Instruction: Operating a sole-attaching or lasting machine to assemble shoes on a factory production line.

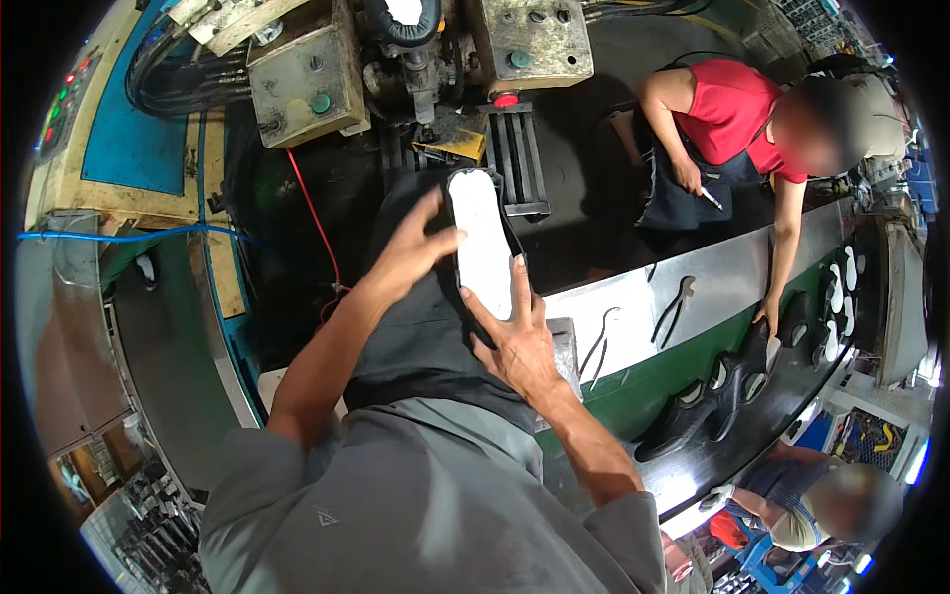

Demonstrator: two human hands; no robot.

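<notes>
A black shoe upper [511,238] with a white sole-shaped bottom [482,233] facing up rests over my lap, against my dark apron [406,342]. My left hand [421,247] is at its left side. The thumb touches the white bottom and the fingers are apart, reaching toward the far end. My right hand [517,346] grips the near end, with two fingers spread along the white bottom and its right edge. The shoe's underside is hidden.
A grimy machine with two control boxes [307,84] stands ahead. Pincers [673,312] lie on a metal ledge [732,272] to my right. Beyond it, a belt [683,475] carries black shoes [683,416]. A red-shirted co-worker [727,109] reaches to the belt; another person [792,495] is behind it.
</notes>
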